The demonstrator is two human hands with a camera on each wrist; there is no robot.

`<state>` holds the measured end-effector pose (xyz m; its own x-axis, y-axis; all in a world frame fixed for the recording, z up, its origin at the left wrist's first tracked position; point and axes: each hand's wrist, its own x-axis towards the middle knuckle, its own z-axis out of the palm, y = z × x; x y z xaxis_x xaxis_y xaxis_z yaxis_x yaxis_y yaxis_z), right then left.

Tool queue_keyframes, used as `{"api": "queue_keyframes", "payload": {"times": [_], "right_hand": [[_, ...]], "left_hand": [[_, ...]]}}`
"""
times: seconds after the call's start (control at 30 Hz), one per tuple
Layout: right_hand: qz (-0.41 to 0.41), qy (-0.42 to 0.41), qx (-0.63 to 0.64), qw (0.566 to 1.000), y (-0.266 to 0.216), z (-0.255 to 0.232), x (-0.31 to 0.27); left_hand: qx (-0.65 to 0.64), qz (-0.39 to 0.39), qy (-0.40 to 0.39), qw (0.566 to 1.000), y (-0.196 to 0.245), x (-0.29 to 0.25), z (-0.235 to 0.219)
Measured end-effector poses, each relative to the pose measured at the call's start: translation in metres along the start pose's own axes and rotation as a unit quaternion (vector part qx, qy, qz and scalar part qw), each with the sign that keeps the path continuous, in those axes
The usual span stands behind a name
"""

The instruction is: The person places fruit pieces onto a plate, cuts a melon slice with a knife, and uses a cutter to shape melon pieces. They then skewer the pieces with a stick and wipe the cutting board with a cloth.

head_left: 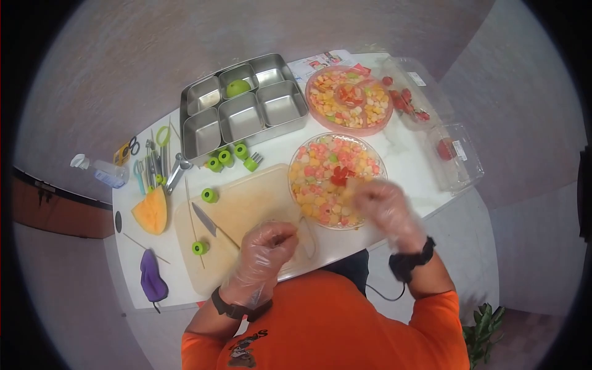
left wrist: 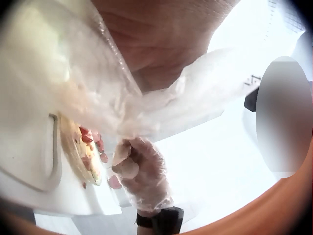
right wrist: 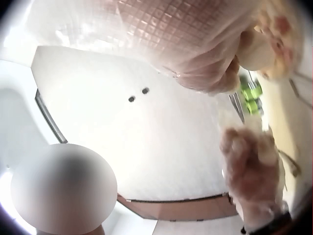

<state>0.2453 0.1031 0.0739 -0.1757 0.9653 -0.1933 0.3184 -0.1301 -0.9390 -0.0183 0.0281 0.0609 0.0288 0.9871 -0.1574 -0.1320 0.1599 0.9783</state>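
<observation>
The gloved left hand (head_left: 262,253), fingers curled, is over the near right part of the cutting board (head_left: 259,185); whether something is inside it I cannot tell. At the right rim of the clear platter, the gloved right hand (head_left: 391,213) pinches a pale fruit piece (right wrist: 257,50), which also shows in the left wrist view beside that hand (left wrist: 144,178). Small pink, yellow and orange fruit pieces (head_left: 314,191) cover the platter, with a red cluster (head_left: 341,176) near its middle. In the right wrist view, the left hand (right wrist: 253,171) appears with bent fingers.
Behind the board stands a steel tray (head_left: 246,139) of metal containers, one holding a green fruit (head_left: 237,88). A pink-rimmed platter (head_left: 370,128) and clear boxes (head_left: 456,176) are at the back right. A knife (head_left: 205,219), green cutters (head_left: 226,158) and melon (head_left: 150,211) lie leftward.
</observation>
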Motion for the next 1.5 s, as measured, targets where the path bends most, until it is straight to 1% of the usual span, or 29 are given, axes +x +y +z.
{"api": "queue_keyframes", "payload": {"times": [0.03, 0.07, 0.1, 0.17, 0.2, 0.23, 0.27, 0.33, 0.47, 0.53, 0.6, 0.7, 0.77, 0.87, 0.93, 1.0, 1.07, 1.13, 1.17, 1.2, 1.23, 1.27, 1.3, 1.33, 1.37, 1.4, 1.43, 1.47, 1.5], "right_hand": [[0.048, 0.029, 0.032, 0.998, 0.003, -0.013, 0.011], [0.046, 0.029, 0.030, 0.998, 0.008, -0.028, 0.020], [0.028, 0.025, 0.043, 0.998, 0.013, -0.044, 0.027], [0.009, 0.021, 0.054, 0.998, 0.018, -0.056, 0.041], [0.029, 0.039, -0.072, 0.996, 0.019, -0.058, 0.048], [0.048, 0.055, -0.197, 0.978, 0.018, -0.059, 0.052], [0.047, 0.055, -0.199, 0.977, 0.017, -0.059, 0.053], [0.067, 0.053, -0.255, 0.963, 0.014, -0.057, 0.054], [0.042, 0.061, -0.279, 0.958, 0.023, -0.063, 0.053], [0.072, 0.069, -0.264, 0.959, 0.020, -0.066, 0.048], [0.076, 0.069, -0.279, 0.955, 0.023, -0.066, 0.047], [0.081, 0.065, -0.298, 0.949, 0.022, -0.064, 0.046], [0.080, 0.059, -0.303, 0.948, 0.024, -0.066, 0.048], [0.056, 0.051, -0.334, 0.940, 0.031, -0.068, 0.052], [0.093, 0.058, -0.329, 0.938, 0.026, -0.065, 0.051], [0.106, 0.065, -0.333, 0.935, 0.020, -0.064, 0.050], [0.120, 0.071, -0.335, 0.932, 0.020, -0.063, 0.049], [0.094, 0.100, -0.288, 0.948, 0.027, -0.070, 0.047], [0.094, 0.096, -0.285, 0.949, 0.036, -0.074, 0.047], [0.084, 0.110, -0.226, 0.964, 0.047, -0.076, 0.047], [0.075, 0.124, -0.166, 0.975, 0.058, -0.078, 0.047], [0.069, 0.129, -0.155, 0.977, 0.061, -0.078, 0.044], [-0.005, 0.113, -0.172, 0.979, 0.078, -0.090, 0.044], [-0.080, 0.088, -0.181, 0.976, 0.099, -0.101, 0.049], [-0.087, 0.082, -0.161, 0.980, 0.095, -0.099, 0.045], [-0.055, 0.090, -0.102, 0.989, 0.095, -0.096, 0.042], [-0.005, 0.106, -0.045, 0.993, 0.073, -0.084, 0.032], [-0.058, 0.109, 0.007, 0.992, 0.072, -0.077, 0.025], [-0.056, 0.097, 0.017, 0.994, 0.064, -0.070, 0.018]], "left_hand": [[-0.021, -0.019, 0.019, 0.999, -0.001, -0.001, -0.002], [-0.042, -0.038, 0.038, 0.998, -0.002, -0.002, -0.003], [-0.044, -0.036, 0.039, 0.998, -0.003, -0.003, -0.004], [-0.062, -0.056, 0.051, 0.995, -0.004, -0.006, -0.007], [-0.065, -0.054, 0.052, 0.995, -0.006, -0.008, -0.010], [-0.072, -0.066, 0.048, 0.994, -0.009, -0.009, -0.013], [-0.080, -0.078, 0.044, 0.993, -0.011, -0.009, -0.015], [-0.077, -0.080, 0.046, 0.993, -0.012, -0.010, -0.018], [-0.079, -0.090, 0.066, 0.991, -0.006, -0.009, -0.014], [-0.078, -0.082, 0.063, 0.992, -0.009, -0.008, -0.015], [-0.076, -0.074, 0.060, 0.992, -0.009, -0.008, -0.014], [-0.084, -0.099, 0.061, 0.990, -0.008, -0.008, -0.012], [-0.072, -0.089, 0.035, 0.993, -0.015, -0.008, -0.015], [-0.062, -0.068, 0.035, 0.995, -0.018, -0.009, -0.019], [-0.053, -0.055, 0.048, 0.996, -0.016, -0.010, -0.021], [-0.044, -0.043, 0.062, 0.996, -0.014, -0.010, -0.026], [0.046, 0.032, 0.065, 0.996, -0.010, -0.008, -0.041], [0.058, 0.040, 0.085, 0.994, -0.005, -0.006, -0.059], [0.069, 0.051, 0.104, 0.991, -0.002, -0.005, -0.068], [0.140, 0.099, 0.107, 0.979, -0.001, -0.002, -0.078], [0.145, 0.097, 0.111, 0.978, -0.002, -0.001, -0.084], [0.157, 0.094, 0.107, 0.977, -0.003, -0.001, -0.089], [0.172, 0.089, 0.106, 0.975, -0.003, 0.000, -0.095], [0.320, 0.071, 0.104, 0.939, 0.000, 0.000, -0.099], [0.412, 0.121, 0.079, 0.900, 0.003, 0.001, -0.103], [0.501, 0.162, 0.048, 0.848, 0.005, 0.003, -0.107], [0.527, 0.166, 0.024, 0.833, 0.006, 0.002, -0.111], [0.546, 0.173, -0.007, 0.820, 0.005, 0.003, -0.113], [0.555, 0.161, -0.001, 0.816, 0.005, 0.002, -0.112]]}}
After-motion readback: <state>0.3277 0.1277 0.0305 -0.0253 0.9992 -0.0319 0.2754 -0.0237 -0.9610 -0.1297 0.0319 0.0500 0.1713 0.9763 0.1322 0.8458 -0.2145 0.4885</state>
